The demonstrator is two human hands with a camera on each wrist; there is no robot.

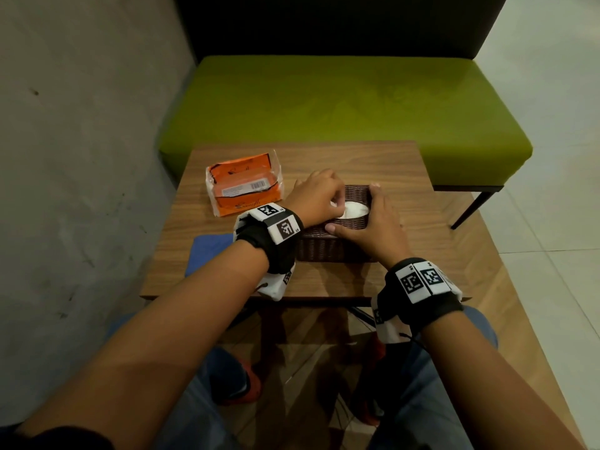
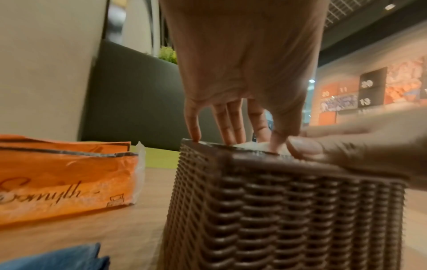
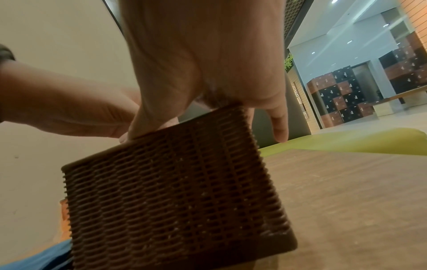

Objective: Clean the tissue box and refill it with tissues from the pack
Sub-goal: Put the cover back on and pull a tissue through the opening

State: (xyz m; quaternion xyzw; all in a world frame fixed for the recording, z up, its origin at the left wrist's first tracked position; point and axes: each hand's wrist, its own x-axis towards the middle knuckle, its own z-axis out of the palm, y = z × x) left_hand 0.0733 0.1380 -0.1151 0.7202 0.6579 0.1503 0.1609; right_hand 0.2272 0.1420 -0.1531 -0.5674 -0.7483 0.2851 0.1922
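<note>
The wicker tissue box (image 1: pixel 337 237) stands near the middle of the wooden table (image 1: pixel 422 228), a little toward the near edge. My right hand (image 1: pixel 368 227) spans its top from the right side: thumb along the near rim, fingers reaching to the far rim, flat and spread, bracing rather than gripping. My left hand (image 1: pixel 316 198) comes in from the left, its fingertips (image 2: pixel 231 138) dipping into the oval opening on the box top. In the head view they appear to pinch the white tissue (image 1: pixel 354 210) showing there; the left wrist view does not confirm a closed pinch, so I log that as probable only.

Governing relation: the tissue lies directly beneath the left fingertips, inside the opening, so any draw would be straight up, with the right hand holding the box down.

Contents: white tissue fills the opening; depth of the stack cannot be judged.

The orange tissue pack (image 1: pixel 243 188) lies toward the far left corner, just left of the box, long axis roughly parallel to the table's far edge. A blue cloth (image 1: pixel 207 251) lies at the left edge, overhanging it.
</note>
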